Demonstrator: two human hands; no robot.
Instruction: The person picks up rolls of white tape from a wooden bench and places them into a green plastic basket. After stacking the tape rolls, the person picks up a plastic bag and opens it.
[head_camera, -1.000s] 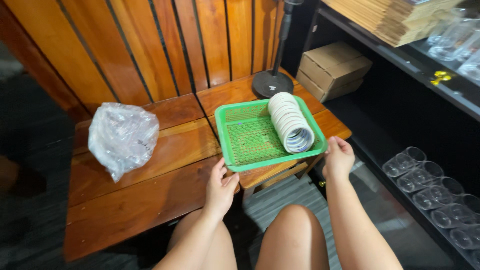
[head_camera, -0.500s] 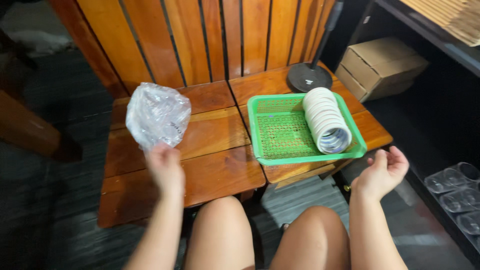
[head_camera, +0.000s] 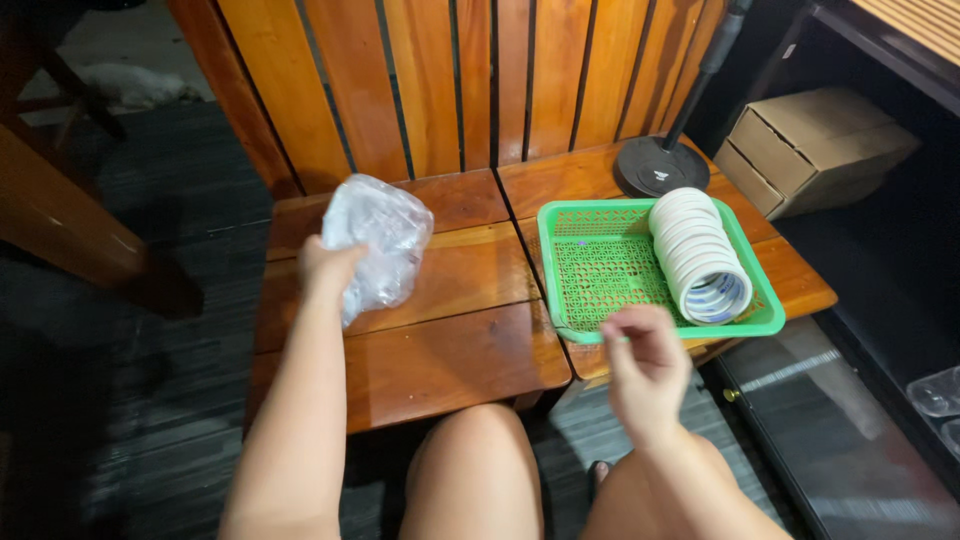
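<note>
On desk (head_camera: 450, 360), your left hand (head_camera: 325, 268) clamps clear plastic bag (head_camera: 378, 240), far left of green tray (head_camera: 600, 270). Right hand (head_camera: 645, 365) hovers loosely curled, empty, at tray's near rim. Risk: bump tips tray off overhanging edge, spilling stack of white lids (head_camera: 700, 255); slack bag slips.

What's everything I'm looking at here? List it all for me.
Plastic bag: one, clear and crumpled, on the left table.
Tray: one, green mesh, on the right table.
Stacked white dishes: one row, lying on its side in the tray.
Wooden tables: two, reddish brown, side by side.
Stand base: one, black, round, behind the tray.
Cardboard box: one, brown, far right.
Left hand: gripping the bag.
Right hand: empty, at the tray's near rim.
</note>
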